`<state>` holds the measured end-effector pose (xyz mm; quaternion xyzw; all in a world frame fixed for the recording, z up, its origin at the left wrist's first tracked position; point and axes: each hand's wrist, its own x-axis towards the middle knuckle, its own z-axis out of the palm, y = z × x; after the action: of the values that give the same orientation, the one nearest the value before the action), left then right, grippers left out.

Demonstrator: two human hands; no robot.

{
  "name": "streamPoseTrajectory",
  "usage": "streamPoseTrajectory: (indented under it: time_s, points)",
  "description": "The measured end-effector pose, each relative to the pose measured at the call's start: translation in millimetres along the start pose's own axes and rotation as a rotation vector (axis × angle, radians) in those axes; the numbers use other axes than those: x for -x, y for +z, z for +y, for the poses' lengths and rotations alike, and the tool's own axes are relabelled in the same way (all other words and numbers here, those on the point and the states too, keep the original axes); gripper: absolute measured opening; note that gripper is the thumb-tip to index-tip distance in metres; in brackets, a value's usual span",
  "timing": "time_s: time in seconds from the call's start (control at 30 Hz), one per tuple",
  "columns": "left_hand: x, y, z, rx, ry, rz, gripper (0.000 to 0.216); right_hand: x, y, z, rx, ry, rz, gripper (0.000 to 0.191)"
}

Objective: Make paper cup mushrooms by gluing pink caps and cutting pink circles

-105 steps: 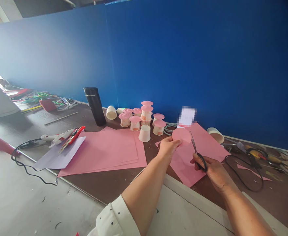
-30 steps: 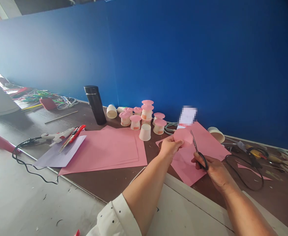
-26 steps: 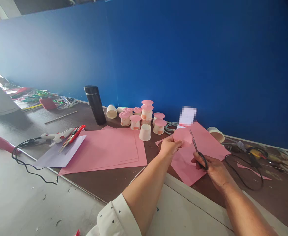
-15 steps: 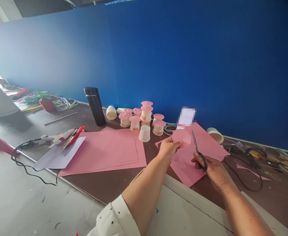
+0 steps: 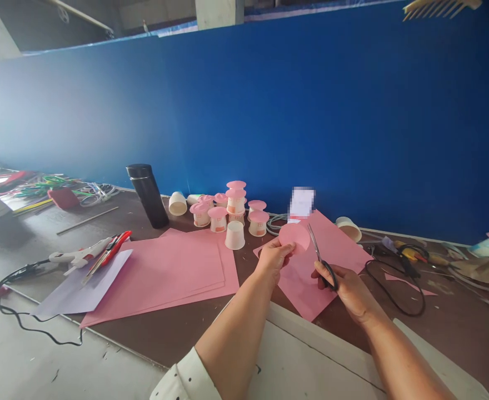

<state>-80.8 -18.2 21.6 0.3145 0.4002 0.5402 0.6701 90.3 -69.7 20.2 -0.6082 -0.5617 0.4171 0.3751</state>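
My left hand [image 5: 272, 258] pinches a small round piece of pink paper [image 5: 294, 236] and holds it up above the table. My right hand [image 5: 347, 287] grips black-handled scissors [image 5: 323, 261], fingers through the loops, blades pointing up beside the disc's right edge. Both hands hover over a loose pink sheet [image 5: 317, 261]. A stack of larger pink sheets [image 5: 165, 269] lies to the left of my left arm.
Small paper cups capped with pink discs [image 5: 228, 208] stand by the blue wall, next to a black flask [image 5: 147, 195]. A glue gun [image 5: 75, 256], red cutters [image 5: 111, 254] and a lilac sheet [image 5: 78, 286] lie left. Black cable [image 5: 394, 283] and clutter sit right.
The view has lifted and shifted right, so everything sits lower and further left. The hands keep the same hold on disc and scissors; the disc has turned slightly.
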Motion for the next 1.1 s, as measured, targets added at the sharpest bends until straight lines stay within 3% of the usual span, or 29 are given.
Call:
streamPoseTrajectory:
  time_s: [0.8,1.1]
  points:
    - [2.2,0.9,0.5,-0.022,0.002,-0.016,0.039,0.6,-1.0,-1.7,0.061,-0.016,0.033,0.048]
    - [2.2,-3.4,2.0,-0.057,0.029,-0.113,0.036,3.9,-1.3,-3.1,-0.042,-0.059,-0.036,0.050]
